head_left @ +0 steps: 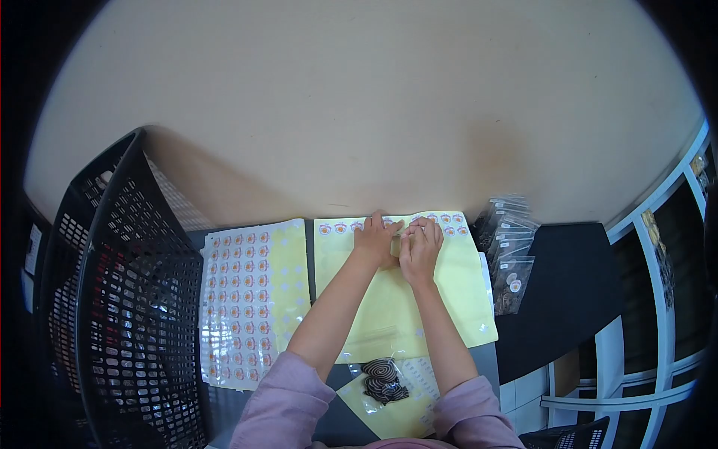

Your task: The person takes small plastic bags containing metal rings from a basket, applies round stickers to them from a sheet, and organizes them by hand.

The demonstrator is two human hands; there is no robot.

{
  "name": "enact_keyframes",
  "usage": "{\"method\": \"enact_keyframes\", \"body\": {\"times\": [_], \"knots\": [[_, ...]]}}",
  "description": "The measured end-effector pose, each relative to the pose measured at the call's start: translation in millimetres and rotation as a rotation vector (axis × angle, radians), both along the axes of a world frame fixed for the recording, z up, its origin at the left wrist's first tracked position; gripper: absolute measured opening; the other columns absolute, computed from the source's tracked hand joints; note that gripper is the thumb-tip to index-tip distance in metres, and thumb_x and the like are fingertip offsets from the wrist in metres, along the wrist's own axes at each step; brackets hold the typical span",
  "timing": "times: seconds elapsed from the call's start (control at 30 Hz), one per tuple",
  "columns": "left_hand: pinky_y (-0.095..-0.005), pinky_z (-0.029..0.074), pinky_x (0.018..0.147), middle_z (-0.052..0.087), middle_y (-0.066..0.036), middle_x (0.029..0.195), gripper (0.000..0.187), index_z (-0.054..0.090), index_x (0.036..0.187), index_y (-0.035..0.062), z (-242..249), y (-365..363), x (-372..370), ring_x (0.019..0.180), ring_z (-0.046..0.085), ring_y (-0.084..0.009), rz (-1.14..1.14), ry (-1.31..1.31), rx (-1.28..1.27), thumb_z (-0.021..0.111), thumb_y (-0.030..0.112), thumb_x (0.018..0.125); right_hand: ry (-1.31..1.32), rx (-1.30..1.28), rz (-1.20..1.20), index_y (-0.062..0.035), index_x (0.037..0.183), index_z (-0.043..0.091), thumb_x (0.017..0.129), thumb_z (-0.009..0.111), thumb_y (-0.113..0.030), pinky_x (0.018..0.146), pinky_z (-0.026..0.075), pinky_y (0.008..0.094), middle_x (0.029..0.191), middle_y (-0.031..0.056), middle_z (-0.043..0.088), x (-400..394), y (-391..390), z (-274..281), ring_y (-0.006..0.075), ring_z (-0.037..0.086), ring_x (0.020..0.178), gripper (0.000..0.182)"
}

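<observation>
A yellow sticker backing sheet (381, 307) lies on the dark table, with round stickers (340, 228) left along its top edge. My left hand (376, 241) rests on the top of this sheet, fingers apart, with its thumb side towards the other hand. Right beside it, my right hand (420, 251) is closed in a pinch over the same row of stickers. What its fingertips hold is too small to make out. Nearer to me, a clear bag with a black-and-cream spiral-patterned item (384, 379) lies on another yellow sheet (381, 419).
A fuller sticker sheet (238, 299) lies to the left, next to a tall black plastic basket (142, 299). On the right, several small labelled clear bags (512, 277) overlap in a stack beside a black surface (568, 292). White shelving (666, 314) stands farther right. A beige wall (359, 112) rises behind.
</observation>
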State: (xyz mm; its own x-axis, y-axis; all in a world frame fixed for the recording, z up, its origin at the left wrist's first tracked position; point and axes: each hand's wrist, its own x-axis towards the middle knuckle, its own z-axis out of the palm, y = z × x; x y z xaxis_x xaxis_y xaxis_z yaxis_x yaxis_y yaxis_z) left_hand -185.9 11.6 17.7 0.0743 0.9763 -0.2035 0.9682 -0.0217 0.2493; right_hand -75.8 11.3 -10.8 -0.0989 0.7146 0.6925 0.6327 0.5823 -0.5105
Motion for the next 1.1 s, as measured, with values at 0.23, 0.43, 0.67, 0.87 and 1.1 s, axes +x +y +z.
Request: {"method": "enact_keyframes", "body": {"times": [0.23,0.43,0.67,0.87,1.1], "knots": [[-0.0382,0.038,0.086,0.027,-0.009,0.120,0.086,0.032,0.125,0.0282,-2.2,0.0,-0.4,0.111,0.034,-0.0240,-0.013,0.018,0.030,0.072,0.029,0.049,0.012,-0.027,-0.004,-0.0040,0.070,0.048,0.068,0.051,-0.005,0.089,0.025,0.0385,0.087,0.0080,0.046,-0.1,-0.4,0.1,0.0239,0.041,0.092,0.004],[-0.0376,0.038,0.085,0.028,-0.009,0.119,0.086,0.033,0.125,0.0273,-0.5,-0.5,-0.4,0.111,0.035,-0.0241,-0.010,-0.002,0.016,0.073,0.029,0.049,0.003,-0.001,-0.018,-0.0034,0.070,0.049,0.067,0.052,-0.005,0.087,0.027,0.0375,0.089,0.0087,0.046,-0.2,0.4,-1.3,0.0253,0.042,0.093,0.005],[-0.0374,0.039,0.085,0.029,-0.009,0.117,0.086,0.032,0.125,0.0272,4.0,-1.6,0.4,0.110,0.035,-0.0239,-0.006,0.020,-0.008,0.072,0.032,0.049,0.032,0.014,-0.015,-0.0027,0.072,0.049,0.069,0.051,-0.005,0.086,0.027,0.0382,0.090,0.0098,0.047,-0.2,0.9,-2.7,0.0262,0.043,0.092,0.004],[-0.0391,0.038,0.085,0.030,-0.011,0.118,0.090,0.030,0.127,0.0254,1.0,-1.3,-0.1,0.110,0.034,-0.0254,-0.025,0.046,0.034,0.071,0.048,0.050,0.269,0.012,-0.055,-0.0016,0.075,0.048,0.073,0.051,-0.006,0.083,0.031,0.0374,0.090,0.0108,0.045,1.9,8.2,-8.5,0.0267,0.043,0.090,0.005],[-0.0388,0.033,0.090,0.031,-0.016,0.123,0.099,0.017,0.131,0.0061,13.7,-25.1,7.1,0.112,0.034,-0.0297,0.031,0.001,0.088,0.064,0.056,0.059,0.693,-0.112,-0.158,-0.0008,0.084,0.048,0.077,0.054,-0.008,0.080,0.036,0.0328,0.091,0.0084,0.044,45.2,-18.7,33.0,0.0201,0.045,0.090,0.012]]}}
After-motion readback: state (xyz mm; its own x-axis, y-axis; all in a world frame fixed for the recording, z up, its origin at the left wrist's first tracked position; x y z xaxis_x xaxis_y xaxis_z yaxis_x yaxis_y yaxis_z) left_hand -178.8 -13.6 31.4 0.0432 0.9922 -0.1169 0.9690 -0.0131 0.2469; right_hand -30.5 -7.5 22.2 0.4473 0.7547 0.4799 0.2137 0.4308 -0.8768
